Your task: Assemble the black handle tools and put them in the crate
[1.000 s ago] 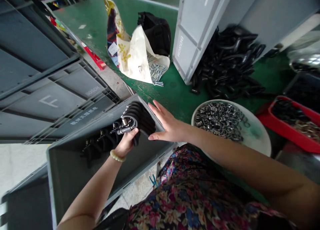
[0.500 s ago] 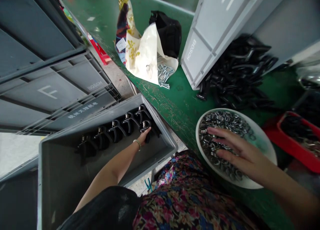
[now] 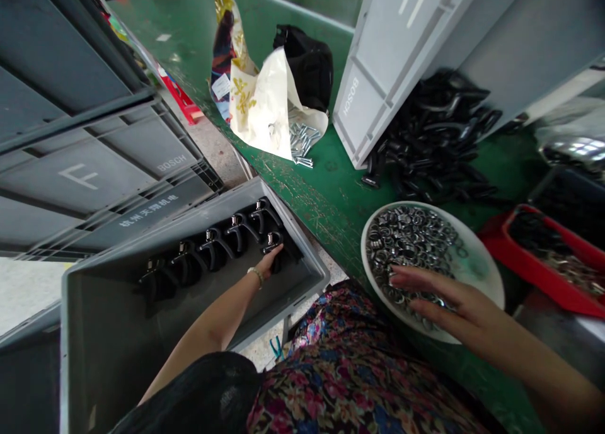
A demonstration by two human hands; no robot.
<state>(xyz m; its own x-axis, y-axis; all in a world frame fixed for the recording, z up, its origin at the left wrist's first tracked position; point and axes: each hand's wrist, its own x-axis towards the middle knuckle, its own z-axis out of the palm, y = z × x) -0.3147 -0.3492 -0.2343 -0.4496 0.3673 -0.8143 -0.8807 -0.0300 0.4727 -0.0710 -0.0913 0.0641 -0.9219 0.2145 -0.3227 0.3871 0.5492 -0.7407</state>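
Note:
Inside the grey bin, my left hand is closed on a black handle with a metal clamp on it. Several more black handles with clamps stand in a row along the bin's far side. Over a white bowl of shiny metal ring clamps, my right hand hovers with fingers apart. Its fingertips are close to the rings, and I see nothing held in it.
Loose black handles spill from a tipped grey crate onto the green table. A cream bag of screws lies beside a black pouch. Red bins sit at right; stacked grey crates at left.
The view has shifted slightly, moving most things leftward. My right hand has moved a little toward the near side of the bowl. My left hand keeps its hold in the bin.

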